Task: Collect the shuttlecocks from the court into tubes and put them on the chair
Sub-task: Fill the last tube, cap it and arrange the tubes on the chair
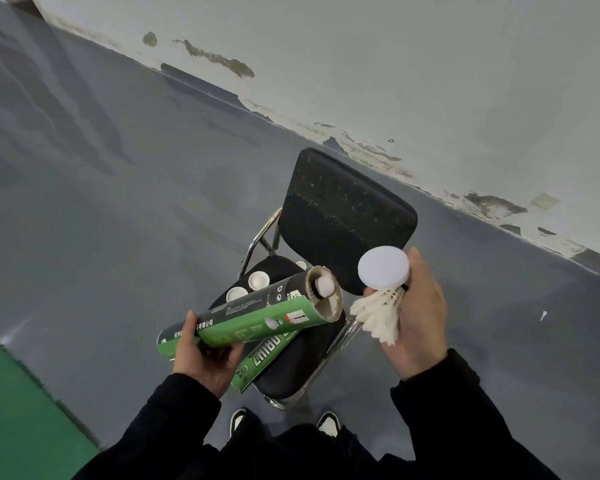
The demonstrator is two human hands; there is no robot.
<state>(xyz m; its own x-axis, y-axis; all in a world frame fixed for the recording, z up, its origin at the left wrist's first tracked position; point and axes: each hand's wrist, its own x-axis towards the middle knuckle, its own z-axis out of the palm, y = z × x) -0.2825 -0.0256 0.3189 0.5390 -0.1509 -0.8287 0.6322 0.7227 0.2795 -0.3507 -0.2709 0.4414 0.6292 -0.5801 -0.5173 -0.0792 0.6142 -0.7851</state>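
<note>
Left hand point(203, 358) wrapped around a green-and-black cardboard tube point(253, 315) with a cork tip showing in its open round mouth, above the black padded chrome-framed chair point(347, 209), right hand point(414, 317) pinching a flat white disc lid point(383, 266) and white feathered shuttlecocks point(378, 315)

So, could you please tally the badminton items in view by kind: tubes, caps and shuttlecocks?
Tubes: 2, one held in the left hand, tube, and one on the chair, second tube.
White caps: 3 clearly seen, one in the right hand, cap, two on the seat.
Shuttlecocks: 2, one in the right hand, one inside the held tube.
Total: 7.
</note>
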